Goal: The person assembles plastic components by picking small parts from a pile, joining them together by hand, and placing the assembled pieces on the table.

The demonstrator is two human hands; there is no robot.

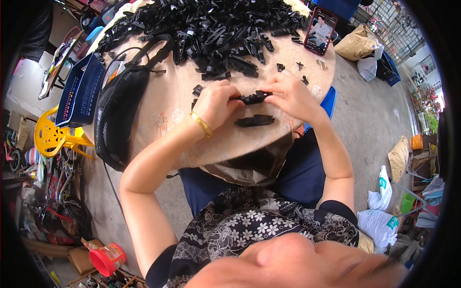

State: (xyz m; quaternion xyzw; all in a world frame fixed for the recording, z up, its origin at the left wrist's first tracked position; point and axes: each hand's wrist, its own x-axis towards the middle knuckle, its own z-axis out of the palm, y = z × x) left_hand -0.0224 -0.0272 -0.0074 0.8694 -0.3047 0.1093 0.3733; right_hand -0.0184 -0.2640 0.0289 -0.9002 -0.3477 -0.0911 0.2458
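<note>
Between my two hands, just above the round table (158, 101), is a long narrow black plastic part (254, 98). My left hand (218, 103), with a gold bracelet at the wrist, pinches its left end. At the other end the fingers of my right hand (293, 96) are closed on the same part. A second long black part (254, 120) lies on the table just nearer to me than my hands. Small black pieces (197, 90) lie beside my left hand, partly hidden by it. A few more small pieces (280, 67) are scattered beyond my right hand.
A large heap of black plastic parts (211, 29) covers the table's far side. A phone (321, 31) stands at the far right. A black mesh bag (122, 110) hangs over the left edge, near a blue basket (81, 91) and a yellow chair (53, 132).
</note>
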